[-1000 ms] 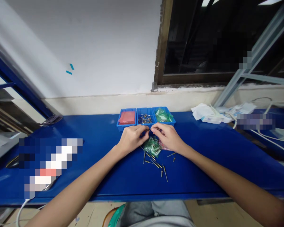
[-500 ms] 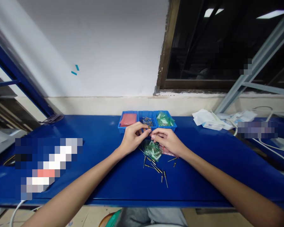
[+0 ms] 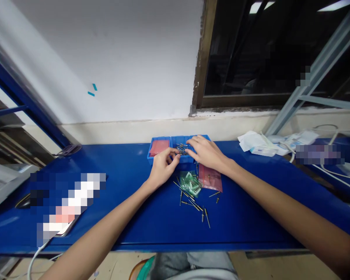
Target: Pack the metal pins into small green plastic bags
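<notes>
My left hand (image 3: pixel 163 167) is closed in a pinch at the front of the middle blue bin (image 3: pixel 179 139); whatever its fingertips hold is too small to make out. Loose blind rivets (image 3: pixel 181 147) lie in that bin. My right hand (image 3: pixel 207 152) reaches over the bins with thumb and fingers apart, its fingertips close to these rivets. It hides most of the right-hand bin. Below the hands, a green clear bag (image 3: pixel 189 182) with small pieces in it lies on the table beside a pinkish-red bag (image 3: pixel 211 178). More blind rivets (image 3: pixel 196 205) are scattered in front.
The left blue bin (image 3: pixel 149 149) contains a red bag (image 3: pixel 160 147). On the blue table (image 3: pixel 119 163), white packaging (image 3: pixel 259 144) and cables lie at the right. A blurred-out device with a white cable (image 3: pixel 32 258) is at the left. A wall stands behind.
My right hand has moved up and away from my left hand to the bins, its fingers spreading. The red bag on the table is now uncovered. My left hand stays pinched in nearly the same place.
</notes>
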Tool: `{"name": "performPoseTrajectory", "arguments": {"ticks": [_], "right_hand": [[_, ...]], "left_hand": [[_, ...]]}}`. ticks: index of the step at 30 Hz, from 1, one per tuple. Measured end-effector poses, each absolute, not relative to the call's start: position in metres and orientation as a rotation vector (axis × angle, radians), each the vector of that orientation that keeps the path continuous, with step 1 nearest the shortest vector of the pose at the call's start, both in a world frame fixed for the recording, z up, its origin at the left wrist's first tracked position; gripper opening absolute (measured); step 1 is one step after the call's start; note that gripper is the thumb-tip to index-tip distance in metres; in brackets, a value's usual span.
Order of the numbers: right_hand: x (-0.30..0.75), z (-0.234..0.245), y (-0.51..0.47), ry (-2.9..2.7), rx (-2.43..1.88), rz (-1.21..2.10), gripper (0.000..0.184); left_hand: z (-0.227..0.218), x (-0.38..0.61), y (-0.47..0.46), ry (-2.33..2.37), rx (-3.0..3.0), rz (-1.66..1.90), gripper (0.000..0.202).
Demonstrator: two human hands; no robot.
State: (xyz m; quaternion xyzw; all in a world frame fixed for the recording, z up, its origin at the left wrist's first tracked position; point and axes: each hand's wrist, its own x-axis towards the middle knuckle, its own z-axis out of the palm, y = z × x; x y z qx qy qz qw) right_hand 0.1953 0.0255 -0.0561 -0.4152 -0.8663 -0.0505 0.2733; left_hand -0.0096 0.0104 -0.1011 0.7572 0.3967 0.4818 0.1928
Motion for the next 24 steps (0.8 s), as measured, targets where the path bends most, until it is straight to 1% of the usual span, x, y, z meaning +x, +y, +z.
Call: {"name": "performPoseTrajectory", "arguments": {"ticks": [4,8,11,14,17,21,24], "right_hand": [[0.203,-0.076,0.003,-2.359,-1.147,-0.196,0.023],[0.219,-0.093,-0.007,-2.570,-1.240,-0.218,0.021],[0.222,-0.096,-0.006,-2.668,-1.279,-0.256,0.028],[0.220,-0.094,-0.005,-2.708,-1.240,-0.277,0.030],[0.219,-0.094,-0.006,-2.723,-1.156,-0.317,0.028],[0.221,-0.098,-0.004,-2.774,-1.106,-0.446,0.019],[0.221,-0.102,-0.002,-2.770,-1.070,-0.418,0.016]], "left_hand": [[-0.104,-0.015,0.011,1.079,2.400,1.310,0.017],[-0.104,-0.018,0.008,1.029,2.670,1.117,0.020],[-0.103,-0.017,0.005,1.012,2.789,0.953,0.021],[-0.103,-0.015,0.004,1.002,2.840,0.874,0.021],[-0.104,-0.014,0.004,0.999,2.844,0.850,0.020],[-0.105,-0.014,0.005,1.011,2.834,0.861,0.021],[-0.105,-0.014,0.006,1.022,2.827,0.870,0.021]]}}
